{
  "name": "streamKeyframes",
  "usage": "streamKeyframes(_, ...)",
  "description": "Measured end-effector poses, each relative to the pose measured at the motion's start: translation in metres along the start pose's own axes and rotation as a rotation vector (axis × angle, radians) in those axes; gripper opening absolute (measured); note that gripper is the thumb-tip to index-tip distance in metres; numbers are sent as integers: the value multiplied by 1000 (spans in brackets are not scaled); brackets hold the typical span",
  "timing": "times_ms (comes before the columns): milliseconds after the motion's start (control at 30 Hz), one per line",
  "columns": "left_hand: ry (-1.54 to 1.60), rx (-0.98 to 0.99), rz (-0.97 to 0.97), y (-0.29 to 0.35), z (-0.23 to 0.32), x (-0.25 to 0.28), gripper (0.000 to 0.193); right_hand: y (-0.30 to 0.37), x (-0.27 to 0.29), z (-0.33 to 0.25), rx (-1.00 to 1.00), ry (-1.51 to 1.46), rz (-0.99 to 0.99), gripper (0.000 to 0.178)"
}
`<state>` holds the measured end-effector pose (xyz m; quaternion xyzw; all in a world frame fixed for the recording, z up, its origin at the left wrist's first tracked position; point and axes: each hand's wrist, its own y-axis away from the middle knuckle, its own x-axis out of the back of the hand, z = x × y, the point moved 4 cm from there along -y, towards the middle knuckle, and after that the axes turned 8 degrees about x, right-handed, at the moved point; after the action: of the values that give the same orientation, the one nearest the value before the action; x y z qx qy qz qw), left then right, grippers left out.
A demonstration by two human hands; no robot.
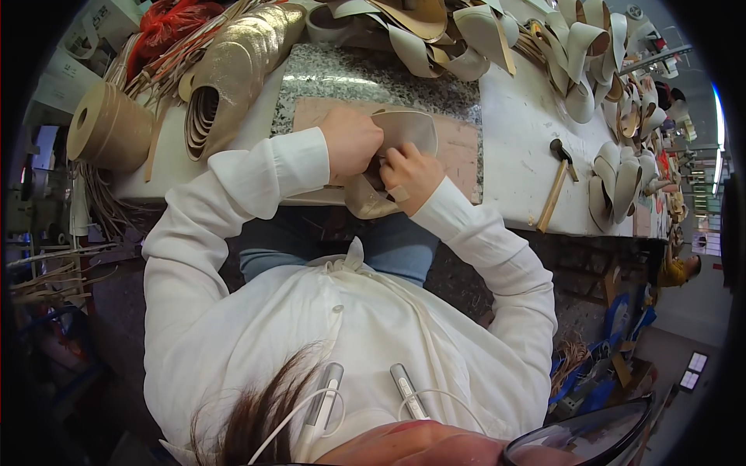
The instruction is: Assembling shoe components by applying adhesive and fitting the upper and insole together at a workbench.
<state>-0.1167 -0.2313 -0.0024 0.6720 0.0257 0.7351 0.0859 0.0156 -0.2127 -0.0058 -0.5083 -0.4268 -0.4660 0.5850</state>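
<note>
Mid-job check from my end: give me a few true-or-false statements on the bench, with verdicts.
1. The left hand and right hand are both at the pale curved piece. True.
2. The hammer lies left of the speckled slab. False: it lies to the right.
3. The pinkish board rests on the slab. True.
4. The brown roll is on the right side. False: it is on the left.

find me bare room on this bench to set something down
The main bare patch is white tabletop, between the speckled slab and the hammer. A strip of slab behind the pinkish board is free. Crowded: the far edge, with curved pieces, and the left, with brown roll and gold stack.
</note>
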Motion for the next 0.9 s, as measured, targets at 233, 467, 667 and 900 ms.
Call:
streamKeyframes(233,188,6,151,12,-21,11,16,12,12,26,-75,-311,122,7)
streamKeyframes(467,647,47,382,55,-46,29,8,65,-15,72,-631,-1041,607,17)
streamKeyframes(667,419,-24,203,35,-46,3,15,19,-2,55,-303,-552,391,33)
streamKeyframes(900,703,2,233,51,-52,-3,12,19,-16,52,-684,-1353,387,24)
